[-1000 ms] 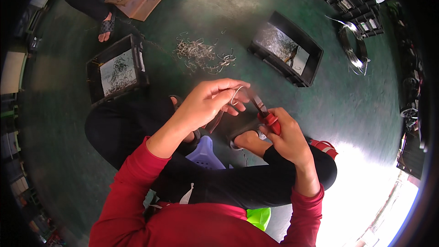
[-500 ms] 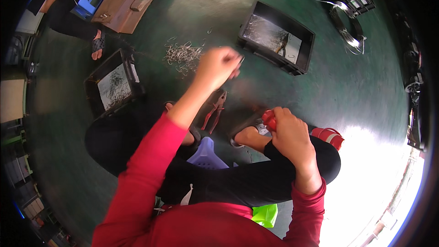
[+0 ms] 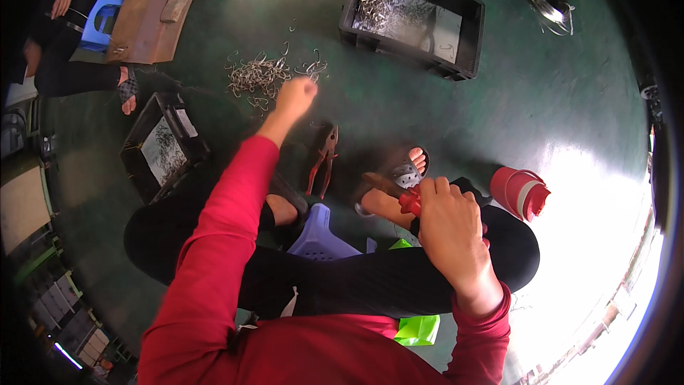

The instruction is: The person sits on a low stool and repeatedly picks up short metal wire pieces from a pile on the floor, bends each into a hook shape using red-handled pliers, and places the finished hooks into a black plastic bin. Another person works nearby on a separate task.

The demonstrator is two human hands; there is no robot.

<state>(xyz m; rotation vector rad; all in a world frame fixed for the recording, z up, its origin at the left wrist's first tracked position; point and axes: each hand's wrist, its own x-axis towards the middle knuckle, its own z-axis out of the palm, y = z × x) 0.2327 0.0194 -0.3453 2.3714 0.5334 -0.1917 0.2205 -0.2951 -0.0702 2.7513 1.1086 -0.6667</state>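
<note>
My left hand (image 3: 296, 95) is above the floor at the near right edge of a pile of bent wire hooks (image 3: 258, 77). Its fingers are curled closed and slightly blurred, so what they hold is hidden. Over my right knee, my right hand (image 3: 452, 234) is wrapped round a red-handled tool (image 3: 411, 201). The tool's blurred brownish end points left, above my foot; its exact kind is unclear. Between my feet lie pliers (image 3: 325, 162) with red handles, jaws pointing away from me.
A black crate (image 3: 349, 37) at the far side holds hooks; a smaller black crate (image 3: 132, 148) stands left. A red container (image 3: 510, 187) is by my right knee. A purple stool (image 3: 319, 237) shows between my legs. Far left, another person sits near wooden boards (image 3: 147, 18). Coiled wire (image 3: 545, 1) lies far right.
My left hand has moved left, from between the pile and the far crate to the pile's edge. My right hand has turned, and more of the tool shows. The whole view has shifted.
</note>
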